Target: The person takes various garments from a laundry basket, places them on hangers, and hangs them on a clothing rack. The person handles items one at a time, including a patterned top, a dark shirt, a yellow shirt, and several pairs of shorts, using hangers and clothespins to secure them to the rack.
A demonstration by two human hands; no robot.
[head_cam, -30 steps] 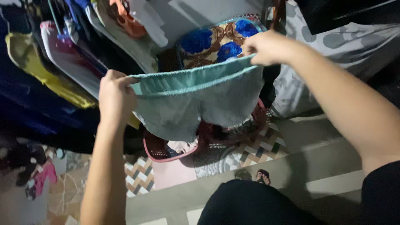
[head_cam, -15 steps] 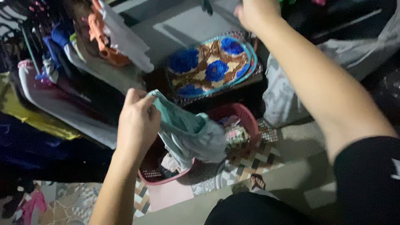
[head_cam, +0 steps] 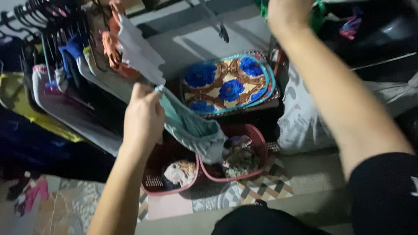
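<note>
From the head camera, the left hand [head_cam: 143,117] is closed around the bunched waistband of a pale teal garment [head_cam: 191,130], holding it up so the cloth hangs down toward two reddish plastic baskets [head_cam: 252,172] on the patterned floor tiles [head_cam: 261,187]; the garment's lower end droops over the gap between the baskets, which hold a few crumpled pieces of laundry. The right hand [head_cam: 287,15] is raised to the top edge of the picture, near some green and coloured objects that may be pegs or hangers; its fingers are cut off by the frame, so whether it grips anything cannot be told. To the left, a rail of clothes on hangers [head_cam: 65,65] crowds the side, and behind the baskets leans a round mat with blue flowers [head_cam: 226,85]. The step in hand looks like getting one washed piece ready for hanging: one hand keeps the garment, the other reaches overhead. The next move would seem to call for bringing whatever the raised hand fetches down to the waistband while the left hand keeps the cloth taut and clear of the baskets.
</note>
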